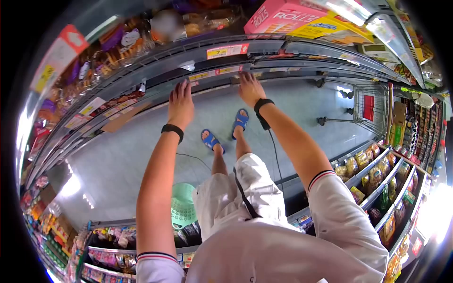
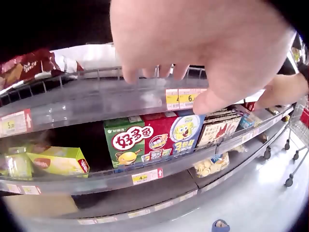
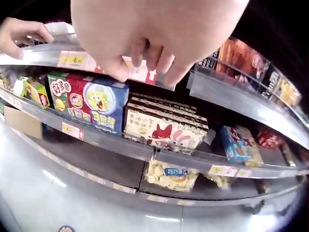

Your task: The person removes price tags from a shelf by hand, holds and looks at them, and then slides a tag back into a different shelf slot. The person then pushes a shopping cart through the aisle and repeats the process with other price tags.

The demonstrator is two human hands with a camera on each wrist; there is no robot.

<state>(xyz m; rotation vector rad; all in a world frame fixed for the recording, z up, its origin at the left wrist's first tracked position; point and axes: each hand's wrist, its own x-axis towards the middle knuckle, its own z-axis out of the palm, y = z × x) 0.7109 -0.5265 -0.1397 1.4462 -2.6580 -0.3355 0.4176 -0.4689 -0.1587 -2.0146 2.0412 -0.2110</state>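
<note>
My left hand (image 1: 181, 104) is held out at the front of a snack shelf, nothing in its grasp. In the left wrist view its fingertips reach the wire rail, and the thumb overlaps a yellow price tag (image 2: 189, 98). To its right, my right hand (image 1: 251, 88) is also at the shelf front, empty, with its fingers over the price strip (image 3: 140, 71). On the shelf below stand a green, red and blue snack box pack (image 3: 87, 102) with a cartoon sponge and a row of cream boxes (image 3: 164, 126) with a red fox figure.
A shopping cart (image 1: 370, 106) stands in the aisle at the right. Behind me on the floor is a green basket (image 1: 183, 205), near bins of packaged snacks (image 1: 375, 172). Pink and yellow cartons (image 1: 288, 18) sit on the upper shelf. A cable (image 1: 276, 151) hangs from the right wrist.
</note>
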